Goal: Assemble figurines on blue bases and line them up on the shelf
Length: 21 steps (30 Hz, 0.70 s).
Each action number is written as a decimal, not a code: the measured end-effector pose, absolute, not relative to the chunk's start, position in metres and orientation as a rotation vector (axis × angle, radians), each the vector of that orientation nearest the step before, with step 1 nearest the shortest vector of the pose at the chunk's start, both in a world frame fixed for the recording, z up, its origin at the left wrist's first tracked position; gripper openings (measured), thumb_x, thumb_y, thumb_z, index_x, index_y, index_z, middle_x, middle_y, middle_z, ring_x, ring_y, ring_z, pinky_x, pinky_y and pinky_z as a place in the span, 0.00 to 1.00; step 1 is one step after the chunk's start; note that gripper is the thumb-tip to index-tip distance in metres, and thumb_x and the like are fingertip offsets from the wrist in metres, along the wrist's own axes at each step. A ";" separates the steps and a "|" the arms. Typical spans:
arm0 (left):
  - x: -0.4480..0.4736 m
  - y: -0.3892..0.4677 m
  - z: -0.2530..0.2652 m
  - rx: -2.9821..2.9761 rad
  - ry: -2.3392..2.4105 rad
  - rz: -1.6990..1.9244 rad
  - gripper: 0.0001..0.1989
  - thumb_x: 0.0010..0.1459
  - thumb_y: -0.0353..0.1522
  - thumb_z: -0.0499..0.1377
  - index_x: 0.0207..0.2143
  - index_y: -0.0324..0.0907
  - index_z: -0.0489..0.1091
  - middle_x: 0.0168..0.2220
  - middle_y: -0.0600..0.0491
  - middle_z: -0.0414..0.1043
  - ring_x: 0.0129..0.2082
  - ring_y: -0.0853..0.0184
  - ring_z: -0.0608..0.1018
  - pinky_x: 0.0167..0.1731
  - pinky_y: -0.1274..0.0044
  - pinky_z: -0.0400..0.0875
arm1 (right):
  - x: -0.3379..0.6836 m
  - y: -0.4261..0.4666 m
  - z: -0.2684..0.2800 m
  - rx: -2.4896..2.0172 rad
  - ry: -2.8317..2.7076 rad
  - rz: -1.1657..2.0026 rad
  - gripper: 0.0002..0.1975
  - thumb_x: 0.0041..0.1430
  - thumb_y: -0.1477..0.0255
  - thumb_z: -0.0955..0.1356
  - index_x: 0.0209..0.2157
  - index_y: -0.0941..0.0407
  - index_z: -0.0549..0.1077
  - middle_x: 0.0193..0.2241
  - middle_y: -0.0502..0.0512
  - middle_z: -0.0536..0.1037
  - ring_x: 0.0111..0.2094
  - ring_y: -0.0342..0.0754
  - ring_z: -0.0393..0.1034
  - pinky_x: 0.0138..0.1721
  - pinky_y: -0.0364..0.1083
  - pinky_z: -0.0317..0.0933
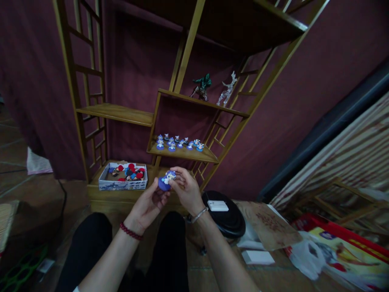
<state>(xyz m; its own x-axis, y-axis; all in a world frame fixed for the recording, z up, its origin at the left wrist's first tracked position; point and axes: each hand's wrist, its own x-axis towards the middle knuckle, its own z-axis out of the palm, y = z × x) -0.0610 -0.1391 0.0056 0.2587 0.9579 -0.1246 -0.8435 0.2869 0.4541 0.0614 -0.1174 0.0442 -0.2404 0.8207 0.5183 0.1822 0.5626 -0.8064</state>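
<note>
Between both hands, in front of the shelf, I hold a small figurine [168, 179] with a white and purple body on a round purple base. My left hand [151, 202] grips the base from the left. The fingers of my right hand [187, 190] pinch the figurine from the right. Beyond them, several similar small figurines [172, 146] stand in rows on a wooden shelf board [209, 154]. Left of my hands, an open cardboard box [123, 185] holds several loose figurines with red, blue and black parts.
A green figure [203, 86] and a clear deer ornament [227, 90] stand on the upper shelf. To the right is a round black stool [227, 223] bearing a white case [217, 206]. A white box [257, 257], plastic bag [306, 255] and red carton [349, 251] lie on the floor.
</note>
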 end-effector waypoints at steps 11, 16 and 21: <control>-0.044 -0.128 -0.001 0.177 0.465 1.244 0.04 0.52 0.29 0.56 0.30 0.35 0.68 0.25 0.51 0.71 0.22 0.73 0.73 0.23 0.82 0.68 | 0.071 -0.116 0.045 -0.957 -1.822 0.709 0.12 0.50 0.76 0.64 0.39 0.54 0.66 0.36 0.51 0.72 0.38 0.44 0.67 0.41 0.44 0.62; -0.040 -0.124 -0.006 0.184 0.542 1.137 0.11 0.50 0.35 0.57 0.28 0.34 0.68 0.20 0.51 0.69 0.18 0.72 0.72 0.18 0.82 0.65 | 0.077 -0.120 0.044 -1.014 -1.870 0.684 0.13 0.49 0.78 0.64 0.38 0.53 0.66 0.34 0.49 0.72 0.37 0.43 0.67 0.39 0.43 0.61; -0.045 -0.127 0.002 0.215 0.583 1.079 0.12 0.50 0.36 0.57 0.30 0.34 0.68 0.21 0.50 0.69 0.18 0.72 0.71 0.16 0.82 0.64 | 0.077 -0.122 0.047 -0.992 -1.836 0.720 0.13 0.48 0.79 0.64 0.37 0.53 0.65 0.33 0.49 0.71 0.35 0.43 0.68 0.37 0.42 0.63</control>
<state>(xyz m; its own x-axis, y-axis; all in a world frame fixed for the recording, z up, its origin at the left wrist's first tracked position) -0.0453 -0.1267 0.0021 0.3401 0.8761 -0.3417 -0.7663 0.4688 0.4393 0.0768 -0.1220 0.0471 -0.2726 0.8582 0.4350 0.3339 0.5084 -0.7938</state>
